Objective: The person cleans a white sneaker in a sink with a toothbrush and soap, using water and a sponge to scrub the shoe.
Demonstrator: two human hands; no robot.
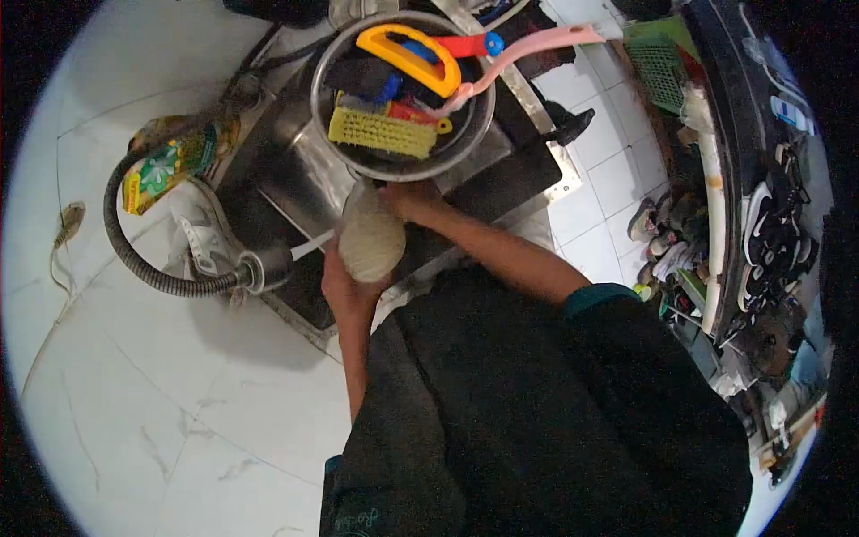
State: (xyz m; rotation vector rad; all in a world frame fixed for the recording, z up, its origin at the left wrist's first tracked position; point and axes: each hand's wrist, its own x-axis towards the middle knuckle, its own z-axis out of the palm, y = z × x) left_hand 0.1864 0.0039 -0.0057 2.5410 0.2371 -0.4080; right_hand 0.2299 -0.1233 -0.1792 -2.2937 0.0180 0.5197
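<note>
Both my hands are on a pale beige, ridged, rounded thing (371,240) that looks like a shoe seen end-on, held over the sink (309,183). My left hand (347,279) wraps its near left side. At its far right side is my right hand (410,202), fingers partly hidden. A flexible-hose tap (264,269) points at it from the left, and a whitish streak like running water (313,243) reaches toward it. Just beyond my hands stands a metal basin (324,134) with a yellow brush (383,134), a yellow-handled tool (447,80) and a pink-handled brush (528,52).
A white sneaker (201,234) stands left of the sink, beside a green and yellow pouch (174,166). Several shoes sit on the floor (667,234) and on a rack (761,242) at the right. A green basket (658,72) is at the upper right.
</note>
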